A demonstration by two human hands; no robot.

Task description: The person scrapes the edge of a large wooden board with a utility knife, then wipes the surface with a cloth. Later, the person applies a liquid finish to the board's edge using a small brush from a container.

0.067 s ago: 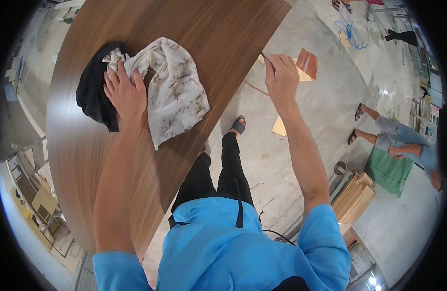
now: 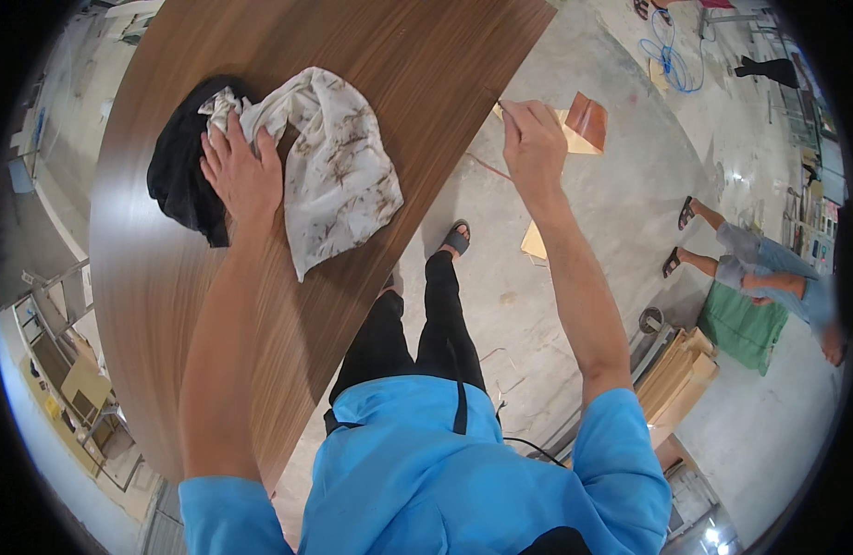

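My left hand (image 2: 241, 176) lies flat with its fingers spread over bunched cloth on a brown wood-grain tabletop (image 2: 408, 65). Under and beside its fingers are a black cloth (image 2: 181, 171) on the left and a white rag (image 2: 339, 185) with dark brown stains on the right. My right hand (image 2: 535, 143) is closed in a pinch just off the table's right edge. A thin dark tip shows at its fingertips by the edge; what it belongs to is too small to make out.
On the concrete floor lie a reddish-brown sheet piece (image 2: 587, 122), a coiled blue hose (image 2: 669, 63) and stacked cardboard (image 2: 681, 375). Another person (image 2: 769, 264) is at the right beside a green sack (image 2: 741, 324). The table's slanting edge runs close to my legs.
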